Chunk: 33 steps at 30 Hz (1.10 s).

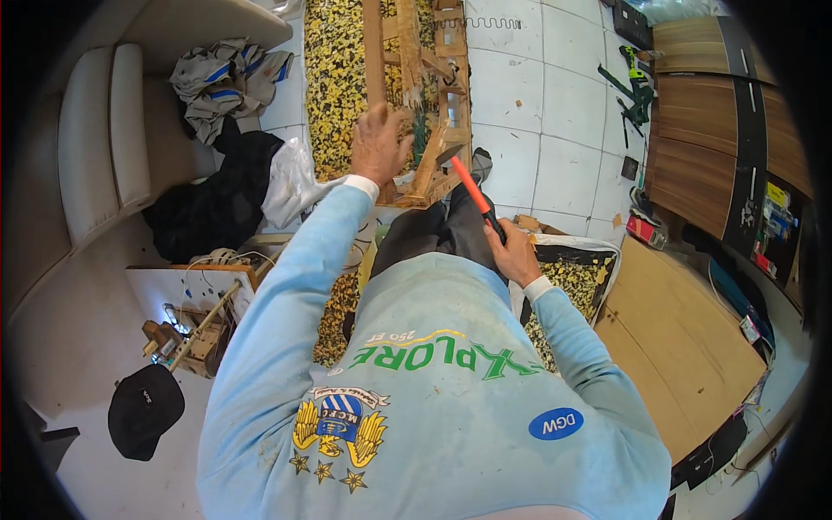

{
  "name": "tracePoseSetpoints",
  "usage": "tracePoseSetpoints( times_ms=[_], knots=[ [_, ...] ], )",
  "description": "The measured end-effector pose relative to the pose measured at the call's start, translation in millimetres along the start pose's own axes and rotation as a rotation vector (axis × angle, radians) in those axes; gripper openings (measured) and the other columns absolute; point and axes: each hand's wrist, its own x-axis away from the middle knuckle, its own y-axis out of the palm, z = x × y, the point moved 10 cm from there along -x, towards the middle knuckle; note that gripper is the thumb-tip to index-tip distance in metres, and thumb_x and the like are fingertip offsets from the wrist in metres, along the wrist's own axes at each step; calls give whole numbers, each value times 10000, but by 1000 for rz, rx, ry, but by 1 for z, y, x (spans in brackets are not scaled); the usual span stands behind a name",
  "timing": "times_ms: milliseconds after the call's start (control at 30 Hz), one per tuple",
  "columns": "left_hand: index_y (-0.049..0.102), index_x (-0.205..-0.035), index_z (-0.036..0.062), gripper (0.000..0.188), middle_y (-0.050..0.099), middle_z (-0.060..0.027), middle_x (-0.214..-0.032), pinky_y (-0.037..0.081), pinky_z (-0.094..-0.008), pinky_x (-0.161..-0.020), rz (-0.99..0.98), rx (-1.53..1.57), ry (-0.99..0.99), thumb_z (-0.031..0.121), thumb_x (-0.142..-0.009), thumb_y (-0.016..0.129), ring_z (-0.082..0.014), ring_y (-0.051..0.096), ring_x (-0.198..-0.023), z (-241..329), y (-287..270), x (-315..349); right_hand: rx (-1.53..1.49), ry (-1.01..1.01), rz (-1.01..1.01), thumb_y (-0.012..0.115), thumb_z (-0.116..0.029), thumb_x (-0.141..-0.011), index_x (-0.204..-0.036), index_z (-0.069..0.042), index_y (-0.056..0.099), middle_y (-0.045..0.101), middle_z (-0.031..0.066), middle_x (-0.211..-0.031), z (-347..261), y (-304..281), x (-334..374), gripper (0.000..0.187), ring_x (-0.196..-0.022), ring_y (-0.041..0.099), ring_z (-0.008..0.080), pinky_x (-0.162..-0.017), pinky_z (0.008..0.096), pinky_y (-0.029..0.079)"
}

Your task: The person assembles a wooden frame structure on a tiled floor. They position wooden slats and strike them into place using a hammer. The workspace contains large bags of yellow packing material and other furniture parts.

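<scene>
In my right hand (515, 251) is a hammer (471, 186) with an orange shaft and a black grip, my fingers wrapped round the grip. Its dark metal head is small in view and lies over a slanted wooden piece of a wooden frame (451, 39). My left hand (380, 149) is closed over the frame's left rail (373, 52), with the fingers bent. The frame lies in front of me, with splintered wood and a green strip between its rails. Part of the left rail is hidden under my left hand.
Beneath the frame lies a yellow-and-black speckled foam sheet (329, 61) on white floor tiles. At left are a beige sofa (130, 130), dark cloth (217, 199) and a white plastic bag (290, 182). A wooden cabinet (698, 139) and a green power drill (637, 78) are at right.
</scene>
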Motion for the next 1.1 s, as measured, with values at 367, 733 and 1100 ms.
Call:
tracePoseSetpoints(
  times_ms=[367, 733, 1100],
  knots=[
    [473, -1452, -16, 838, 673, -328, -1224, 506, -484, -1011, -761, 175, -234, 526, -871, 740, -436, 664, -1154, 28, 100, 6, -122, 95, 143, 620, -409, -1016, -954, 29, 654, 587, 131, -648, 19, -11, -27, 444, -591, 550, 230, -580, 407, 422],
    [579, -1249, -190, 757, 686, -299, -1201, 517, -405, -974, -935, 502, -465, 373, -795, 800, -382, 675, -1118, 4, 121, 26, -55, 35, 192, 641, -393, -1007, -943, 29, 659, 540, 114, -621, 27, -7, -7, 428, -575, 491, 193, -563, 389, 402],
    [482, -1433, -59, 659, 671, -208, -1221, 527, -385, -984, -531, 979, -699, 115, -834, 694, -301, 681, -1058, 7, 142, 51, -63, 1, 191, 637, -417, -1003, -936, 23, 655, 538, 115, -622, 21, -12, -4, 445, -575, 489, 193, -565, 387, 404]
  ],
)
